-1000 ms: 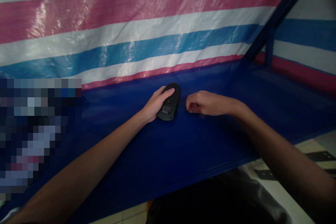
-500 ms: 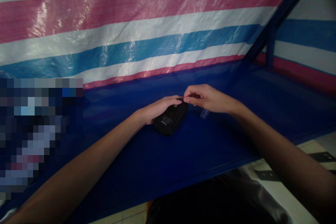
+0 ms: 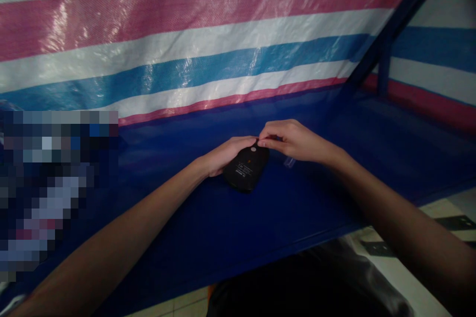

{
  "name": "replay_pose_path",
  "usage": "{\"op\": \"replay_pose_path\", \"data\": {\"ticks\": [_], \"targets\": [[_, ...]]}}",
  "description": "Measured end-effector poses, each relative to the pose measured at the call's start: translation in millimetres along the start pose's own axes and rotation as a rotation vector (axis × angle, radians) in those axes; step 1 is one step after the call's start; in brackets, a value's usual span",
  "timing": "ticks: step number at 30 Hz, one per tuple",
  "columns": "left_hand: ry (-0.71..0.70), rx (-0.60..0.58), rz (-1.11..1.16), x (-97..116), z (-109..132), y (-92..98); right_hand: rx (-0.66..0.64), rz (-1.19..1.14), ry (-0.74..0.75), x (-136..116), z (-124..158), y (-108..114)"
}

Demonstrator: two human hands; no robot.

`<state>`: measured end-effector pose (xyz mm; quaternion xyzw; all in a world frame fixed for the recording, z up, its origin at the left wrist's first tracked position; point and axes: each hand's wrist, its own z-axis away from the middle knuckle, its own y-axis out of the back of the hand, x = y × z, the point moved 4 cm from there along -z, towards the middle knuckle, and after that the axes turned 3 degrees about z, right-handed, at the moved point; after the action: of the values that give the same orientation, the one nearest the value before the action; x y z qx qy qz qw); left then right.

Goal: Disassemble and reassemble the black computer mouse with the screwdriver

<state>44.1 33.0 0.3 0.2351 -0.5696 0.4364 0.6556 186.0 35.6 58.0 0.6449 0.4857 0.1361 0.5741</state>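
Observation:
A black computer mouse (image 3: 241, 173) shows its underside, with white print, a small orange spot and a pale round spot near its far end. My left hand (image 3: 230, 151) is closed around its left side and far end, thumb along the top. At that far end, the thumb and forefinger of my right hand (image 3: 286, 138) are pinched together against the mouse's edge. Whatever lies between those fingertips is too small to make out. A small clear plastic piece (image 3: 289, 161) lies just below my right hand, partly hidden by it.
The blue surface (image 3: 282, 208) runs beneath both hands. Behind it hangs a striped plastic sheet (image 3: 208, 64), with a dark blue slanted post (image 3: 394, 29) at right. Blurred-out items (image 3: 44, 183) are at left. Dark strips with holes (image 3: 453, 223) show at lower right.
The mouse has shifted slightly to the right and turned a little, so its pale spot shows more fully. My left hand moved with it; my right hand has barely moved.

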Motion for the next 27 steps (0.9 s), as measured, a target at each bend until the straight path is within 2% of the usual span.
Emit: {"op": "replay_pose_path", "data": {"ticks": [4, 9, 15, 20, 27], "targets": [[0.005, 0.027, 0.005, -1, -1, 0.4, 0.014, 0.012, 0.005, -1, -1, -1], [-0.014, 0.052, -0.004, 2, 0, -1.4, 0.038, -0.006, -0.092, 2, -3, -4], [-0.012, 0.056, -0.018, 2, 2, -2.6, 0.012, -0.323, -0.262, 14, -2, -11], [-0.017, 0.044, -0.014, 2, 1, -2.6, -0.089, -0.538, -0.369, 18, 0, -15], [-0.044, -0.015, -0.058, 2, 0, -3.2, -0.110, -0.663, -0.398, 16, -1, -19]]}}
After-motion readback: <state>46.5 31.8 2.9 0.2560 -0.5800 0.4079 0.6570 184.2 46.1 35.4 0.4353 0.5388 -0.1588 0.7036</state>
